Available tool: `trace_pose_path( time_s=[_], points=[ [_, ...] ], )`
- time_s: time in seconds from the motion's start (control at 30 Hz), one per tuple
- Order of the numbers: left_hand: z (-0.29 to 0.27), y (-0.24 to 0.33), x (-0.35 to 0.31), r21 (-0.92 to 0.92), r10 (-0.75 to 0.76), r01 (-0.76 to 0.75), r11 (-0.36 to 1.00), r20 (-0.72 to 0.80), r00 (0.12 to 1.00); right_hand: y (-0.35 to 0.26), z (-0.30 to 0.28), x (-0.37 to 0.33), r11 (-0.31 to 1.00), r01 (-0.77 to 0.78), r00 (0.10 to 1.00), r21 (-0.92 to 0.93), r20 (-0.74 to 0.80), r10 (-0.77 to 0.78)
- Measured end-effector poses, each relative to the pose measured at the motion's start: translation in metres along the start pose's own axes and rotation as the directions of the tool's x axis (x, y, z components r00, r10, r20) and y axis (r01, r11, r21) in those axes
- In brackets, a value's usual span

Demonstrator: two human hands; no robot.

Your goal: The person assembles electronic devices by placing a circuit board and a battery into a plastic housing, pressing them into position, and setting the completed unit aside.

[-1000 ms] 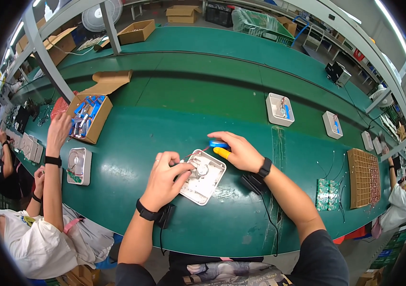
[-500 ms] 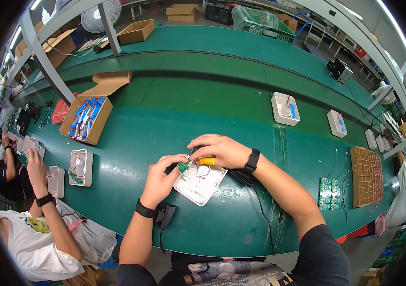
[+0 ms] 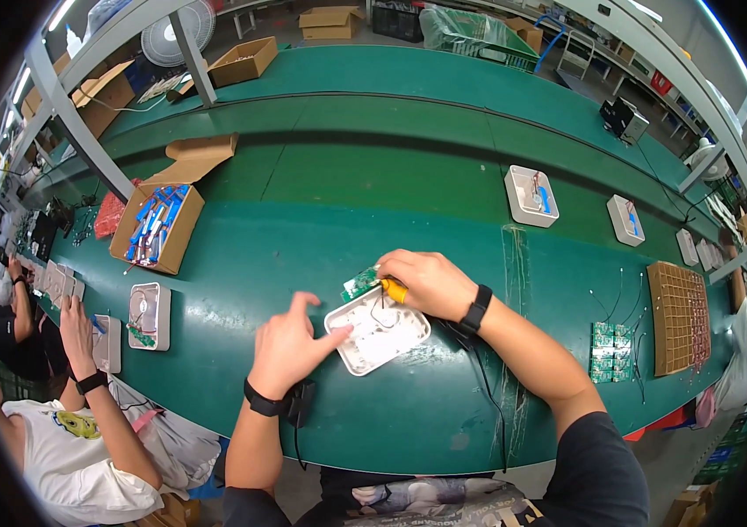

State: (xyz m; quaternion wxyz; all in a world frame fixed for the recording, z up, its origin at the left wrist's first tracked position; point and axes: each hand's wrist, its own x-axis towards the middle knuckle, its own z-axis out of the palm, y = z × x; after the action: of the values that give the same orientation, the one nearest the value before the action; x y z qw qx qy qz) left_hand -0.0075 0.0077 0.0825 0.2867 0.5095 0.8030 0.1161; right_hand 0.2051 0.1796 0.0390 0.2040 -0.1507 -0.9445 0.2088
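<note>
The left hand [image 3: 290, 347] is spread at the white casing's [image 3: 372, 358] nine o'clock; at eleven, the right hand [image 3: 424, 285] pinches a circuit board [image 3: 359, 285] — likely light, stiff, fragile, best held by its edges.

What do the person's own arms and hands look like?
The left hand is ungloved; the right hand has a yellow finger cover on one digit. Each wrist wears a black band, with a small black box and black cable beside it. Short dark sleeves leave the forearms bare.
</note>
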Motion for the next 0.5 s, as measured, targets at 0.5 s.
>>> trace_pose_path(
  time_s=[0.5],
  points=[
    [0.053,-0.022,0.017,-0.130,0.530,-0.570,0.812,-0.246,0.811,-0.029,-0.013,-0.021,0.924,0.335,0.940,-0.184,0.002,-0.341]
  ],
)
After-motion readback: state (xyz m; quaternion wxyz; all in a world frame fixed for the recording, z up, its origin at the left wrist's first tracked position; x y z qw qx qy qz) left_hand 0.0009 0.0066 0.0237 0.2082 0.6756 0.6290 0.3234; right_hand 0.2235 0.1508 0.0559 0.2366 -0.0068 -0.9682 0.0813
